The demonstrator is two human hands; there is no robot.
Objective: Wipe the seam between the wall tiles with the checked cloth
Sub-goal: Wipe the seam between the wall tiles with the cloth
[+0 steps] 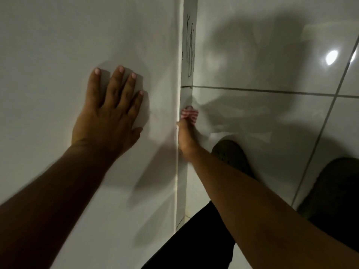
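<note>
Head view: a person's left hand (108,113) lies flat and open against a smooth, pale grey-white wall panel (58,45), fingers spread and pointing up, gripping nothing. To its right, the right hand (185,135) reaches past the panel's outer corner and clenches a small bunched red-and-white checked cloth (189,114), which is pressed into the narrow vertical seam (186,98) where the corner strip meets the glossy white wall tiles (262,65). The cloth sits just below a thin grey horizontal grout line (272,91) and is partly hidden by the fingers that hold it. Dark scribbled marks (190,53) run down the narrow tile strip above the cloth. A bright lamp reflection (331,57) glints on the tile at upper right, beside a slanting grout line. Below the right forearm, 2 dark olive perforated clogs (231,155) stand on the shiny tiled floor, one near the corner and one at the right edge, and a black garment (194,239) fills the lower middle. Soft shadows of the arms fall across panel and tiles.
</note>
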